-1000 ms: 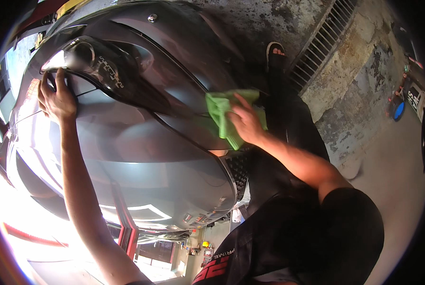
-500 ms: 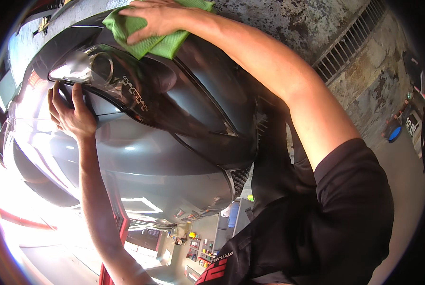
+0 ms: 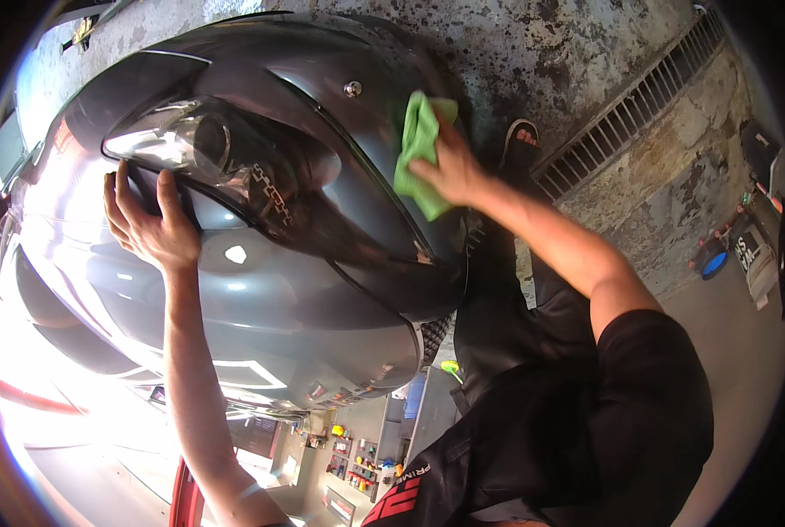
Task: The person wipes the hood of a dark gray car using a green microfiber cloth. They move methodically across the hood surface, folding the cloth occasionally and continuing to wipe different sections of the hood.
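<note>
A dark grey, glossy car front fills the middle of the view, with its hood (image 3: 313,321) nearer me and its bumper (image 3: 322,66) farther off. My right hand (image 3: 452,169) grips a green microfiber cloth (image 3: 419,145) against the bumper's right part; the cloth is bunched and slightly blurred. Beside the headlight (image 3: 212,145), my left hand (image 3: 157,227) rests on the bodywork with its fingers apart and nothing in it. Between the headlight and the cloth, a small round sensor-like piece (image 3: 352,89) shows on the bumper.
Stained concrete floor (image 3: 542,53) lies beyond the car. A metal drain grate (image 3: 630,110) crosses it on the right, close to my sandalled foot (image 3: 522,139). Farther right are a blue round item (image 3: 714,264) and a bag (image 3: 751,263). Shelves with bottles (image 3: 353,457) stand behind the car.
My right hand has swept the green cloth from the bumper's far side rightward and nearer me, uncovering the small round piece. The left hand stays beside the headlight; the view has shifted slightly.
</note>
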Demonstrator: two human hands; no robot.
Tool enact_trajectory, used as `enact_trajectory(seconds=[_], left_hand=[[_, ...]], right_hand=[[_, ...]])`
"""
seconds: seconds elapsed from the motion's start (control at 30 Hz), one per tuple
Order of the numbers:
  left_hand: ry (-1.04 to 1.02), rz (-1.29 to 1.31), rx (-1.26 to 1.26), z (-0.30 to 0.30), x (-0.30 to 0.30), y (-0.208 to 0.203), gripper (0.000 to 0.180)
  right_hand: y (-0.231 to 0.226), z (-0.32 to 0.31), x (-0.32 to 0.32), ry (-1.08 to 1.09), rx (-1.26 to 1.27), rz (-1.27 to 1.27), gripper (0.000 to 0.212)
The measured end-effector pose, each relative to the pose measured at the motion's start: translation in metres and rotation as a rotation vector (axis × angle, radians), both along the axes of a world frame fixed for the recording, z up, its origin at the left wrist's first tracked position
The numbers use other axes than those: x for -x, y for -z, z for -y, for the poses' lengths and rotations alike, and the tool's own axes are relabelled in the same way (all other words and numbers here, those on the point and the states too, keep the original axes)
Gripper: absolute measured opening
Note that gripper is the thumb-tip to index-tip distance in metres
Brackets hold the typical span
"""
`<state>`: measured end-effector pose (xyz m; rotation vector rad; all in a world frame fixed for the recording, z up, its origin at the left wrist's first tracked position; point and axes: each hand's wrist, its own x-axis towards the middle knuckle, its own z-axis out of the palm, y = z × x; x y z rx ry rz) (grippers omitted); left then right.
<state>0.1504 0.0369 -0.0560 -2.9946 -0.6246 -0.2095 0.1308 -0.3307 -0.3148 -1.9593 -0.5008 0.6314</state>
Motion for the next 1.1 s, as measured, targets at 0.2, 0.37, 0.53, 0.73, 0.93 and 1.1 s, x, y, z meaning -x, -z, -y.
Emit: enact_trajectory(seconds=[0.2, 0.37, 0.53, 0.73, 0.93, 1.1], left_hand=[[0.089, -0.011, -0.016, -0.009, 0.001, 0.0, 0.065], [0.128, 0.0, 0.017, -0.028, 0.007, 0.01, 0.056], [0.515, -0.057, -0.004, -0.053, 0.01, 0.014, 0.049], [0.308, -0.057, 0.109, -0.058, 0.016, 0.015, 0.05], [0.302, -0.078, 0.151, -0.069, 0.02, 0.011, 0.058], [0.196, -0.082, 0.231, -0.088, 0.029, 0.004, 0.062]], right_hand=[[0.001, -0.083, -0.102, 0.221, 0.016, -0.175, 0.051], [-0.003, -0.202, -0.195, 0.011, -0.281, 0.078, 0.078], [0.098, -0.15, -0.195, 0.056, -0.243, -0.622, 0.084], [0.109, -0.009, 0.018, 0.498, 0.001, -0.757, 0.065], [0.057, 0.004, 0.054, 0.475, -0.025, -0.549, 0.057], [0.129, -0.101, -0.134, 0.27, -0.248, -0.136, 0.06]])
